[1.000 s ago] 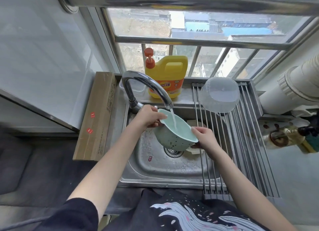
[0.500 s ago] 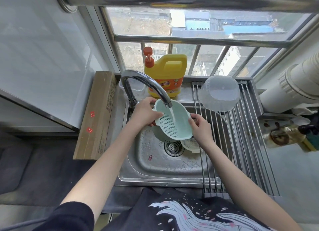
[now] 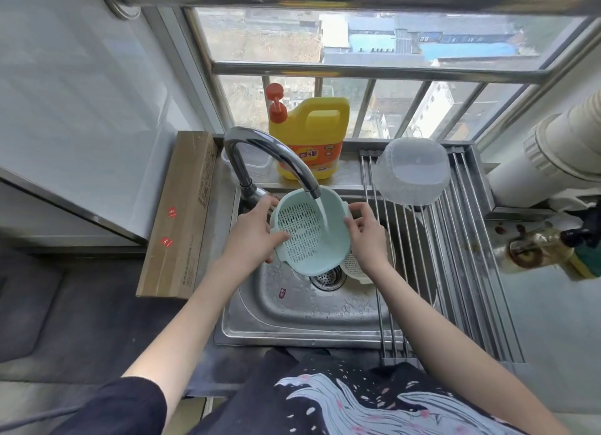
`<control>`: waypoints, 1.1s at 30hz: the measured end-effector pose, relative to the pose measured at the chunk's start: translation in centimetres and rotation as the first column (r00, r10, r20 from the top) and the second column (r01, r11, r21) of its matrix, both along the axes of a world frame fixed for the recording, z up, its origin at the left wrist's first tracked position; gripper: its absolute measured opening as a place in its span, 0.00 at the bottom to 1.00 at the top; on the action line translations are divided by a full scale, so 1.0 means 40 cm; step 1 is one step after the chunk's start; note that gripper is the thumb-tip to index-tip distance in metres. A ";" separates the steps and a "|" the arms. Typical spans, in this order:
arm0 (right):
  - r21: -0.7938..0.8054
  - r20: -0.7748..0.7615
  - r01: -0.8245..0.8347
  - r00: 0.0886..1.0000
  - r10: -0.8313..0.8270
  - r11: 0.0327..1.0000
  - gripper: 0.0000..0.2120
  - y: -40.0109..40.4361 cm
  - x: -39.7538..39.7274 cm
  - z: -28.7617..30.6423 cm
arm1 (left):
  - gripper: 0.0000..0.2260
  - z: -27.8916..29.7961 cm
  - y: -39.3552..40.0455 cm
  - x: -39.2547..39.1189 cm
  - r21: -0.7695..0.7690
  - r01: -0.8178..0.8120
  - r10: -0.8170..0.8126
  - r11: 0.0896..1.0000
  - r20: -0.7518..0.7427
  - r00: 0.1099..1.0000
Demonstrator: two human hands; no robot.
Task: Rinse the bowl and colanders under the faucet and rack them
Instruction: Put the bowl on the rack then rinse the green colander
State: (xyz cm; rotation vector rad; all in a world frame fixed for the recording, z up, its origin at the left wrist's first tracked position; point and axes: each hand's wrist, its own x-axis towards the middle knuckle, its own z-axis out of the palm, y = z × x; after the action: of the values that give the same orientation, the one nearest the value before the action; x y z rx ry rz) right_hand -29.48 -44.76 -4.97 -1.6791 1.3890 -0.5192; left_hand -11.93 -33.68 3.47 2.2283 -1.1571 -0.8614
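A pale green colander (image 3: 305,236) is held over the sink (image 3: 292,307), tilted with its slotted inside facing me. Water from the faucet (image 3: 276,155) runs into it. My left hand (image 3: 253,236) grips its left rim, thumb inside. My right hand (image 3: 367,236) pinches its right rim. A white colander (image 3: 354,267) lies in the sink basin beside the drain, partly hidden behind the green one. A clear plastic bowl (image 3: 413,171) rests upside down on the roll-up rack (image 3: 455,272) at the back right.
A yellow detergent jug (image 3: 312,138) stands on the ledge behind the faucet. A long cardboard box (image 3: 182,213) lies left of the sink. A bottle (image 3: 546,252) and a white pipe (image 3: 559,148) are at the right. Window bars run behind.
The green colander has been turned from its outside facing me to its inside facing up under the stream. Both hands shifted along its rim. The white colander has come into view.
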 end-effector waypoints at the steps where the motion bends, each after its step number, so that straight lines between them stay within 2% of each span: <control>1: -0.016 -0.001 0.011 1.000 -0.011 1.000 0.07 -0.002 -0.001 0.002 | 0.21 -0.008 0.003 -0.001 0.009 0.007 -0.007 1.000 0.015 1.000; 7: -0.031 0.005 0.002 1.000 -0.002 1.000 0.04 -0.005 -0.010 0.005 | 0.27 -0.065 0.014 0.001 0.077 0.018 -0.025 0.997 0.097 0.995; 11: -0.088 -0.007 0.007 1.000 -0.008 0.996 0.04 0.005 -0.024 0.007 | 0.20 -0.114 0.012 0.021 0.100 -0.002 -0.011 0.995 0.126 0.992; 16: -0.210 -0.038 -0.001 0.999 -0.007 0.978 0.03 0.005 -0.041 0.020 | 0.08 -0.172 -0.012 0.029 0.054 -0.052 0.056 0.997 -0.082 0.995; 19: -0.281 -0.074 -0.025 0.997 0.004 0.959 0.02 0.000 -0.058 0.041 | 0.05 -0.204 -0.031 0.017 0.034 -0.046 0.052 0.998 -0.190 0.980; 22: -0.369 -0.125 -0.045 0.992 -0.002 0.928 0.08 -0.014 -0.087 0.063 | 0.05 -0.228 -0.048 -0.002 0.094 -0.062 0.088 0.994 -0.303 0.949; 24: -0.394 -0.130 -0.030 0.991 -0.023 0.918 0.11 -0.028 -0.108 0.072 | 0.05 -0.235 -0.055 -0.023 0.171 -0.013 0.088 0.985 -0.440 0.894; 27: -0.309 -0.160 0.004 0.985 -0.057 0.951 0.12 -0.054 -0.133 0.077 | 0.03 -0.238 -0.057 -0.050 0.259 0.098 0.082 0.961 -0.605 0.792; 33: 0.005 -0.351 0.020 0.936 -0.017 1.000 0.11 -0.083 -0.157 0.068 | 0.02 -0.215 -0.056 -0.031 0.346 0.218 0.126 0.912 -0.744 0.656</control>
State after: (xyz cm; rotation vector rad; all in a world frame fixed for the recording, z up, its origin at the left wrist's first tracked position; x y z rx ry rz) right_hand -35.77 -48.09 -2.26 -1.8148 1.6582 -0.2263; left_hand -13.17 -35.91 -5.12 1.7513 -0.6411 -1.9738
